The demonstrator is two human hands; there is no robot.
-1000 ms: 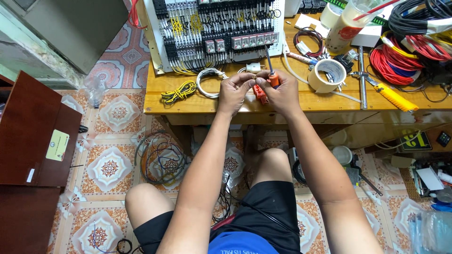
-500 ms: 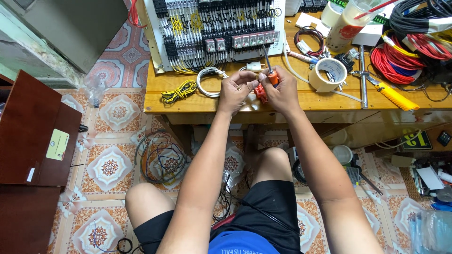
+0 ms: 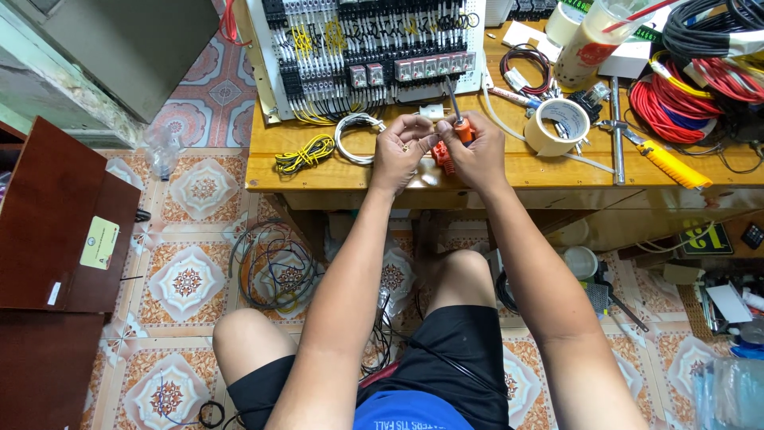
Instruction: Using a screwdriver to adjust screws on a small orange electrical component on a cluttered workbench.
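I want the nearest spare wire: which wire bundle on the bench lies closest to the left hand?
The small white wire coil, just beside the left hand; the yellow bundle lies farther left, the big red coil far right.

Bright, even daylight fills the scene, with no harsh glare. The wooden tabletop point(image 3: 318, 163) casts soft shadow onto the floor beneath it. Focus is sharp around the tabletop; wide-angle distortion bends lines towards the frame edges.

Both arms reach forward, left hand point(image 3: 403, 150) and right hand point(image 3: 476, 151) curled closed, close together.
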